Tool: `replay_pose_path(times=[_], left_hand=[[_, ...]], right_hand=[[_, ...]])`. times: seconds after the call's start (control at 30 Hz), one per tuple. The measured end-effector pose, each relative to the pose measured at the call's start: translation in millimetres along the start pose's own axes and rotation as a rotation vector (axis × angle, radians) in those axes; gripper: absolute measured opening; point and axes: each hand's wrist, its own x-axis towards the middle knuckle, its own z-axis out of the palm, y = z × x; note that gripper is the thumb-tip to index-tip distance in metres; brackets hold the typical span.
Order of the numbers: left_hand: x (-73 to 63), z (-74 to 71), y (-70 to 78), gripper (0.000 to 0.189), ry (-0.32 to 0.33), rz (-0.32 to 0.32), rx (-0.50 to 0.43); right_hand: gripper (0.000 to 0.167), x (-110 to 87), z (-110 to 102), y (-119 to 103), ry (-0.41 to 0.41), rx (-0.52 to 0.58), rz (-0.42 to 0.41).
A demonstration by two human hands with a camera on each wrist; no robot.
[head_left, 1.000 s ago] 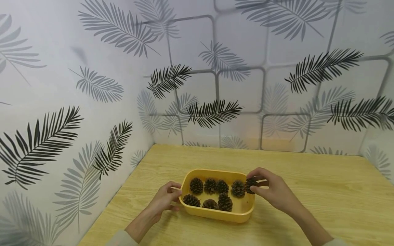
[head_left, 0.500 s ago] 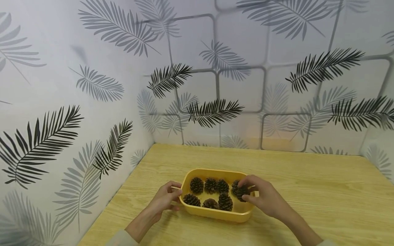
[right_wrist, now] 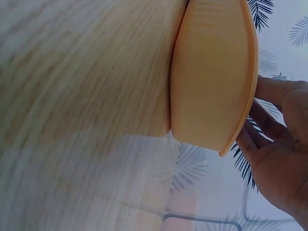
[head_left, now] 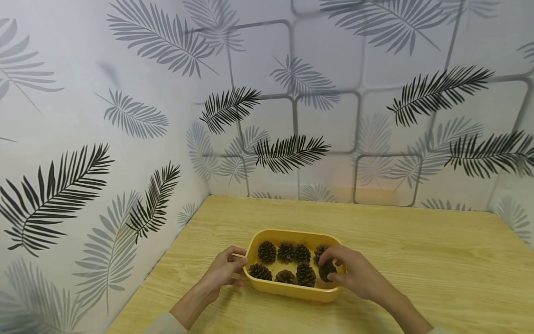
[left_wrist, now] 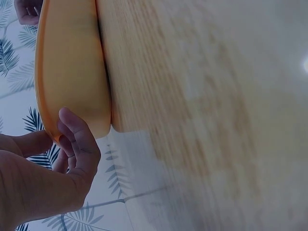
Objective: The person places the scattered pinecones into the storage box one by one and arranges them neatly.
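Note:
A yellow plastic basin [head_left: 292,291] with rounded corners holds several brown pine cones [head_left: 305,274]. At its left end, my left hand [head_left: 221,272] grips the rim, the thumb at the top edge and the fingers bent against the outer wall, as the left wrist view shows. My right hand [head_left: 354,272] reaches over the right end and holds a pine cone [head_left: 326,271] between thumb and fingers, low inside the basin. In the right wrist view the basin's wall [right_wrist: 211,72] hides the fingertips and that cone.
The basin stands on a light wood-grain table [head_left: 417,260]. Behind and to the left, walls [head_left: 325,120] with a leaf pattern border the tabletop. Another pine cone [head_left: 320,252] lies just behind the held one.
My right hand has carried the pine cone from the basin's back right rim forward and down to the inside right end. The left hand and the basin have stayed in place.

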Motion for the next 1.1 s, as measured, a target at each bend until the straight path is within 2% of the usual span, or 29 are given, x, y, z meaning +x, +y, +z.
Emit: replay_pose_path(times=[0.27,0.6,0.87,1.1], left_hand=[[0.2,0.6,1.4,0.033,-0.004,-0.006,-0.002],[1.4,-0.6,1.9,0.034,-0.030,-0.008,-0.001],[-0.2,-0.2,1.0,0.032,-0.012,-0.006,0.015],[-4.5,-1.4,1.8,0.034,-0.003,-0.016,0.053]], right_hand=[[0.035,0.6,-1.4,-0.5,-0.020,-0.028,-0.008],[0.037,0.8,-0.9,0.8,-0.015,-0.016,0.021],[0.037,0.1,-4.4,-4.5,0.058,-0.012,-0.025],[0.038,-6.7,-12.6,-4.6,0.131,-0.056,-0.026]])
